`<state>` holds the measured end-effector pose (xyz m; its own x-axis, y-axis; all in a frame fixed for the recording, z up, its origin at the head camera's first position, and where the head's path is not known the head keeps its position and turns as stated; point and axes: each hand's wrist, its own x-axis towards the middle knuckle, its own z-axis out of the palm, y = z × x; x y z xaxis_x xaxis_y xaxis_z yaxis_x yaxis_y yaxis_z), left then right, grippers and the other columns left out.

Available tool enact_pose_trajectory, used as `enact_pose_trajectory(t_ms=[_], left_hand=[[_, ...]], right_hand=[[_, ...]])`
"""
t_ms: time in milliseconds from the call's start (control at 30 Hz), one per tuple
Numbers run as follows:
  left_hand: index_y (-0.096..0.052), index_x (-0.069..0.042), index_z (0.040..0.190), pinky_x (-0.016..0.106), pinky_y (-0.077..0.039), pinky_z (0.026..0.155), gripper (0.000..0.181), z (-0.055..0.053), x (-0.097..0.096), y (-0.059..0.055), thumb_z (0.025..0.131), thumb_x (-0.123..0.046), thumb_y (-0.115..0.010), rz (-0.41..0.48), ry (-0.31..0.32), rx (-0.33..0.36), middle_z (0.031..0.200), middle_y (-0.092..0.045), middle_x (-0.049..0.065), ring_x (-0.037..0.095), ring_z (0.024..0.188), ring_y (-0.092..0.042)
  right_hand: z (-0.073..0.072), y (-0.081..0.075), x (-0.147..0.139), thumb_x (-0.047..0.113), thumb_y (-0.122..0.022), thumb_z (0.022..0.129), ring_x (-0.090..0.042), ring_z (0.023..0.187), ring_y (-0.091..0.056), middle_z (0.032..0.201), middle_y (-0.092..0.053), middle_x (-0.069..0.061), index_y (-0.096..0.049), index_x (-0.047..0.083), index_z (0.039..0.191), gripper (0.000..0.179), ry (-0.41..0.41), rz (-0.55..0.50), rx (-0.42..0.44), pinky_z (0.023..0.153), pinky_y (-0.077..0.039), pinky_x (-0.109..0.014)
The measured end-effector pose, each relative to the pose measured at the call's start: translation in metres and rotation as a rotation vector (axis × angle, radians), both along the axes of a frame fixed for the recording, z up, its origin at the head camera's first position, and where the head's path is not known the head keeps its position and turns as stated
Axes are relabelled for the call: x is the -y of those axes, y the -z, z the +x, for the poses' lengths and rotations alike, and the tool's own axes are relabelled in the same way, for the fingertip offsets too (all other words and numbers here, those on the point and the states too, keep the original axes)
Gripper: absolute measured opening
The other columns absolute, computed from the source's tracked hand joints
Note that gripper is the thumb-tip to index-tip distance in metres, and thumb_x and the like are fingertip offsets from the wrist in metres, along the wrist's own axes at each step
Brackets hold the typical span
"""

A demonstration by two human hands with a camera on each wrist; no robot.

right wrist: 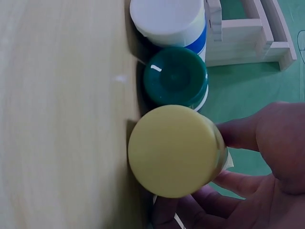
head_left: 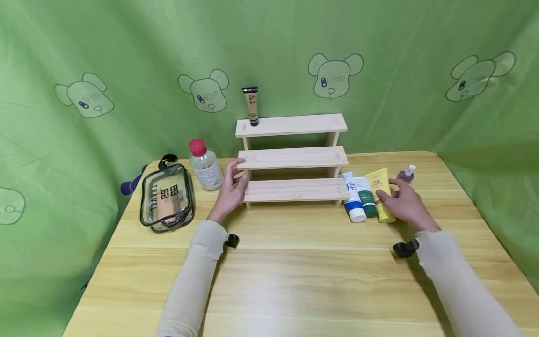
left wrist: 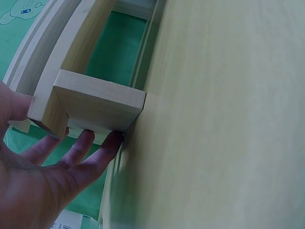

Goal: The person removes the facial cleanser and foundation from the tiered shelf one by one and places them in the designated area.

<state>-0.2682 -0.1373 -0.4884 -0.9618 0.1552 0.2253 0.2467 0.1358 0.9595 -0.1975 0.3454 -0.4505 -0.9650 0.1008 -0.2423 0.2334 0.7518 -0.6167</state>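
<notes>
Pouch (head_left: 167, 197) ctr-left; 2 tubes (head_left: 367, 199) btwn ctr rack (head_left: 294, 191) & yellow tube (head_left: 377, 181) R hand (head_left: 406, 201) grips; L hand (head_left: 230, 194), fingers spread, touches rack.

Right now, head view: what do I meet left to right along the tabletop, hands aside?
Clear pouch → red-capped bottle → wooden shelf → white-and-blue tube → green-and-white tube → yellow tube → small purple bottle.
</notes>
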Motion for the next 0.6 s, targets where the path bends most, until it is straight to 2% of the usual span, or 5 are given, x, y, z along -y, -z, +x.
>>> enact_pose_trajectory(t_ms=[333, 500, 600], left_hand=[[-0.040, -0.025, 0.159, 0.048, -0.054, 0.108, 0.050, 0.001, -0.001, 0.001, 0.113, -0.009, -0.051, -0.009, 0.007, 0.009, 0.154, -0.050, 0.019, 0.048, 0.135, -0.061], [-0.041, -0.024, 0.159, 0.050, -0.054, 0.110, 0.050, -0.001, 0.000, 0.002, 0.113, -0.008, -0.052, -0.002, 0.003, 0.000, 0.160, -0.046, 0.016, 0.046, 0.137, -0.059], [-0.041, -0.022, 0.159, 0.054, -0.052, 0.113, 0.049, -0.002, 0.001, 0.002, 0.113, -0.008, -0.052, 0.007, 0.006, -0.008, 0.163, -0.043, 0.015, 0.045, 0.140, -0.057]], right_hand=[[0.003, 0.001, -0.006, 0.045, -0.044, 0.115, -0.041, 0.105, -0.063, 0.136, -0.053, -0.041, -0.020, -0.013, 0.166, 0.081, 0.003, 0.014, 0.007, 0.071, -0.054, -0.031], [0.004, -0.001, -0.013, 0.043, -0.037, 0.117, -0.048, 0.115, -0.058, 0.145, -0.047, -0.046, -0.019, -0.015, 0.166, 0.077, -0.020, 0.045, 0.042, 0.082, -0.055, -0.043], [0.005, -0.002, -0.016, 0.042, -0.035, 0.117, -0.049, 0.115, -0.056, 0.145, -0.046, -0.047, -0.021, -0.015, 0.165, 0.076, -0.022, 0.061, 0.050, 0.083, -0.054, -0.042]])
